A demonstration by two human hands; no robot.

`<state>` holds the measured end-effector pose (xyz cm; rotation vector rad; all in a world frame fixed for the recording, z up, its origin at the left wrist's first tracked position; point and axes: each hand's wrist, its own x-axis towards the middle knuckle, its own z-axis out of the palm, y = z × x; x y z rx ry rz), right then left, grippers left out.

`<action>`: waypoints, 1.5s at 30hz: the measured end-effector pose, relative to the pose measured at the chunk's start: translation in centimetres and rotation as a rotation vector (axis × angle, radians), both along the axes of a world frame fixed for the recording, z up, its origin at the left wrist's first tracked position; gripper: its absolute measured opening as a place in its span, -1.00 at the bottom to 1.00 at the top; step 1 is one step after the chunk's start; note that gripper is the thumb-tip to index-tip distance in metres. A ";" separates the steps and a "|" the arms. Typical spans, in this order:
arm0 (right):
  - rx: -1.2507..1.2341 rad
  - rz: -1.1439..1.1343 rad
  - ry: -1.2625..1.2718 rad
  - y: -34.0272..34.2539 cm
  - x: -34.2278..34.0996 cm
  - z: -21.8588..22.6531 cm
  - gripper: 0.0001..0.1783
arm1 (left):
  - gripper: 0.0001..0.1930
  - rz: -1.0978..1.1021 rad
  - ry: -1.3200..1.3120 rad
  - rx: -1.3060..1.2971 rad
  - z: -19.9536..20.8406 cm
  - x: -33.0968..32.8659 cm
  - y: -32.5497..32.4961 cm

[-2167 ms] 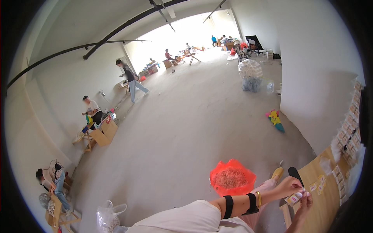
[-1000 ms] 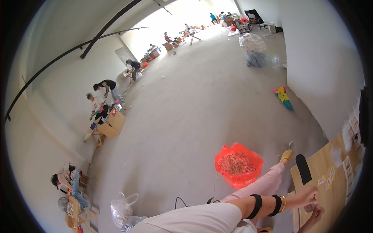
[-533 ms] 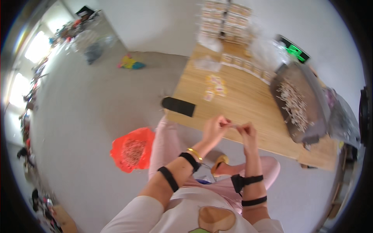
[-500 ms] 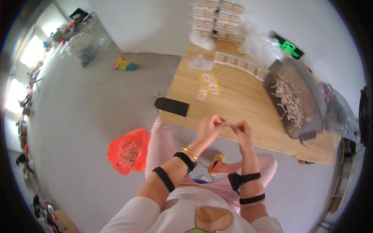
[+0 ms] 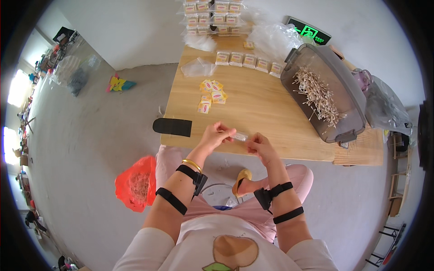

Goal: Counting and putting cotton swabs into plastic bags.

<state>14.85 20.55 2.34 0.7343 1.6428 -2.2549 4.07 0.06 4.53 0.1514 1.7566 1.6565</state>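
Near the table's front edge, my left hand (image 5: pixel 218 137) pinches one end of a small clear plastic packet (image 5: pixel 240 136). The fingers of my right hand (image 5: pixel 262 148) are closed at its other end, so the packet is stretched between both hands. Whatever is inside it is too small to tell. Beyond my hands lies a loose pile of yellow-and-white cards (image 5: pixel 217 96). A grey plastic bin (image 5: pixel 298 122) to the right is tilted toward me, with a heap of cotton swabs (image 5: pixel 318 97) in it.
On the wooden table (image 5: pixel 253 99) are a row of filled packets (image 5: pixel 249 60), a clear bag (image 5: pixel 199 67) and stacked packs (image 5: pixel 220 19). A black flat piece (image 5: pixel 172 127) overhangs the left edge. A red bag (image 5: pixel 124 183) stands on the floor, left of my legs.
The view has shifted, so table and bin appear further left and higher. Between my hands the clear packet now shows more plainly, with my fingers slightly further apart.
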 end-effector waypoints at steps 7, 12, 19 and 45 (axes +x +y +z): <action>0.269 -0.072 0.191 -1.2 -0.2 3.2 -0.79 | -0.65 0.029 0.039 0.030 0.2 0.4 0.7; 0.475 0.045 0.178 -1.8 -0.9 2.7 -0.81 | -0.66 0.069 0.051 0.031 0.0 0.8 1.0; 0.298 -0.015 0.212 -1.4 -0.4 3.7 -0.86 | -0.66 -0.085 0.421 -0.087 1.7 3.1 1.2; 0.407 -0.004 0.724 -4.2 10.2 19.9 -0.88 | -0.79 -0.219 0.468 0.279 15.8 12.5 -3.1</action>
